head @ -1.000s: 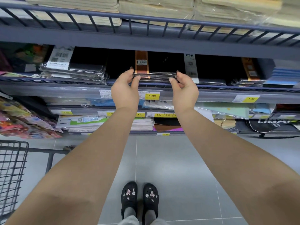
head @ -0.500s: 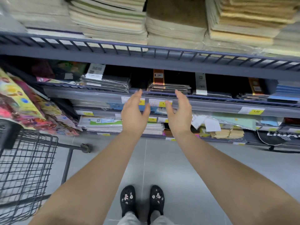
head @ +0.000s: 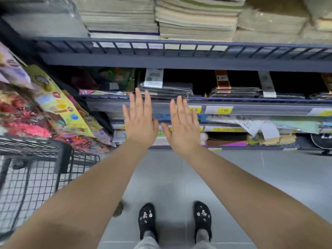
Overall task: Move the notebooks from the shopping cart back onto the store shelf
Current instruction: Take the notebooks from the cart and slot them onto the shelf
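Observation:
My left hand (head: 140,121) and my right hand (head: 183,126) hover side by side in front of the store shelf (head: 251,109), fingers spread, both holding nothing. A stack of black wrapped notebooks with an orange band (head: 235,92) lies on the middle shelf level, up and to the right of my hands. Another black notebook stack with a white label (head: 167,88) rests just beyond my fingertips. The wire shopping cart (head: 30,169) stands at the lower left; its contents are not visible.
Tall piles of cream notebooks (head: 195,20) fill the top shelf behind a dark rail (head: 179,49). Colourful packets (head: 53,108) hang at the left above the cart. Lower shelves hold paper goods (head: 269,139). Grey tiled floor (head: 233,186) and my black shoes (head: 147,220) lie below.
My hands let go of the orange-banded notebook stack on the shelf and drew back, opening flat. The view swung left and the cart came further into sight.

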`<move>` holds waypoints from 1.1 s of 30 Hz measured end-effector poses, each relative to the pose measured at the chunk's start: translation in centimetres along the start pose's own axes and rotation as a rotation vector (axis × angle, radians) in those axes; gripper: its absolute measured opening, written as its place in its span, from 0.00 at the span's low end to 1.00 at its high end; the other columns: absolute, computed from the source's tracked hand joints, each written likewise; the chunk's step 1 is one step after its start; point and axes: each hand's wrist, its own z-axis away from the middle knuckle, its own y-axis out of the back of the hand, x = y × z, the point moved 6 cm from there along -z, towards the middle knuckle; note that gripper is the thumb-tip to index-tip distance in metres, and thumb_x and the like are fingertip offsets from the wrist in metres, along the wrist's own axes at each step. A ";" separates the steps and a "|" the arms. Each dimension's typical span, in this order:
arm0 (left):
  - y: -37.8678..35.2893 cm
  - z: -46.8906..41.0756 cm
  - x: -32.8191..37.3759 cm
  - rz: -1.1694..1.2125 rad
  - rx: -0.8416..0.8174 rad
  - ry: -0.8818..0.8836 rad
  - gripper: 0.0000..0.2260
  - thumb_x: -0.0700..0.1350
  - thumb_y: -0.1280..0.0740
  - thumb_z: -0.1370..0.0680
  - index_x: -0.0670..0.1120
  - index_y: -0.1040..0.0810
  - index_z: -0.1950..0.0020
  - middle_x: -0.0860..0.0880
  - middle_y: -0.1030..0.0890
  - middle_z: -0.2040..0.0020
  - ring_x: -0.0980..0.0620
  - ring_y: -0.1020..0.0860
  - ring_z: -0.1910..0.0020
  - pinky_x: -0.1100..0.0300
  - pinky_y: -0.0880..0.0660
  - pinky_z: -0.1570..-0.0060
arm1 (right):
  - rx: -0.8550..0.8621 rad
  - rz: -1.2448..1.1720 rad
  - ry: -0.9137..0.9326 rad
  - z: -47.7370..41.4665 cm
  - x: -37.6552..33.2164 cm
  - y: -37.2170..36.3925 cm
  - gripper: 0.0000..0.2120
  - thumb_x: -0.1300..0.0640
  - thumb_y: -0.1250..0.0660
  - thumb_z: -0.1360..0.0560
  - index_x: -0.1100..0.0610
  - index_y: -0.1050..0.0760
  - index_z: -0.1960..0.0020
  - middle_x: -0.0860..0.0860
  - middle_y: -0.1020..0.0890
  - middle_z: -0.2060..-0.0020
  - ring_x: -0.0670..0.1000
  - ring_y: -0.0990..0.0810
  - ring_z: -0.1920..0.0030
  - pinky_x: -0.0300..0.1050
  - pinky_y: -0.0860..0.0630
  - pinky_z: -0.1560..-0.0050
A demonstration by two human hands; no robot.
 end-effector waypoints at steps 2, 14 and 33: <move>-0.6 -0.7 -0.4 -0.043 -0.027 -0.061 0.34 0.49 0.44 0.20 0.44 0.62 0.22 0.41 0.62 0.22 0.42 0.61 0.23 0.45 0.61 0.27 | -0.037 -0.017 -0.081 -0.6 -0.1 -1.1 0.34 0.42 0.48 0.21 0.58 0.52 0.22 0.56 0.48 0.23 0.55 0.49 0.23 0.55 0.52 0.25; -2.8 -1.6 0.3 0.014 -0.100 -0.126 0.33 0.58 0.52 0.19 0.43 0.62 0.22 0.42 0.65 0.22 0.46 0.63 0.23 0.49 0.66 0.27 | -0.178 0.066 -0.154 -2.3 1.5 -1.9 0.33 0.41 0.55 0.19 0.57 0.63 0.23 0.52 0.61 0.23 0.50 0.62 0.23 0.51 0.63 0.24; -0.4 -3.4 0.8 0.023 0.097 -0.191 0.31 0.50 0.44 0.20 0.43 0.55 0.21 0.45 0.54 0.21 0.45 0.56 0.22 0.44 0.61 0.27 | 0.161 -0.038 -0.126 -4.8 1.7 1.3 0.31 0.49 0.43 0.21 0.61 0.47 0.23 0.58 0.44 0.23 0.57 0.47 0.23 0.54 0.51 0.25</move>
